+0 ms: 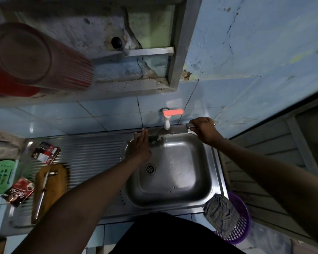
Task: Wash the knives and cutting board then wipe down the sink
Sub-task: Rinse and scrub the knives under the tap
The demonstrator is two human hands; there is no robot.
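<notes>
At frame centre, the right hand (203,129) is grasping a knife (174,129) handle; the left hand (139,146), released, is pressing flat fingers on its blade above the sink (172,180).

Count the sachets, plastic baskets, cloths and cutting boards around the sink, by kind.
sachets: 2, one near the drainboard's back, one at the front left
plastic baskets: 2, the green basket and the purple basket
cloth: 1, draped at the sink's front right corner
cutting board: 1, on the drainboard
Total: 6
</notes>
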